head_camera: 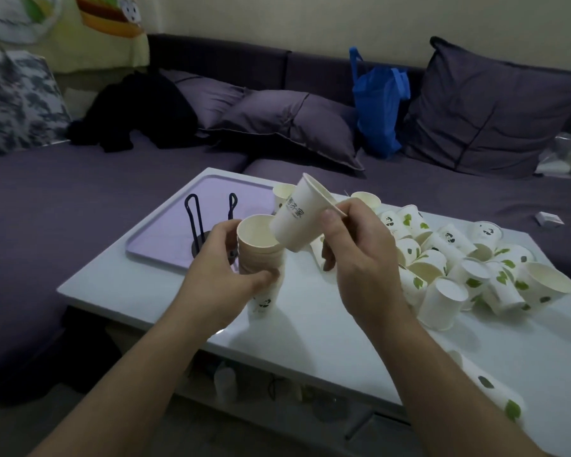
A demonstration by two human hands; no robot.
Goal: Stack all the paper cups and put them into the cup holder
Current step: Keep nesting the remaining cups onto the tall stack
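Note:
My left hand [223, 268] grips a stack of nested white paper cups [261, 258] above the white table, its mouth facing up. My right hand [356, 245] pinches the rim of a single paper cup [299, 219], tilted with its base just over the stack's mouth. A black wire cup holder [200, 222] stands on a lilac tray [165, 232] behind my left hand. Several loose cups [459, 258] with green leaf and panda prints lie heaped on the table's right side.
The white table [310, 324] sits in front of a purple sofa [80, 192] with cushions and a blue bag [378, 110]. One more stack of cups [495, 390] lies at the table's near right edge. A small white box [548, 220] rests on the sofa, right.

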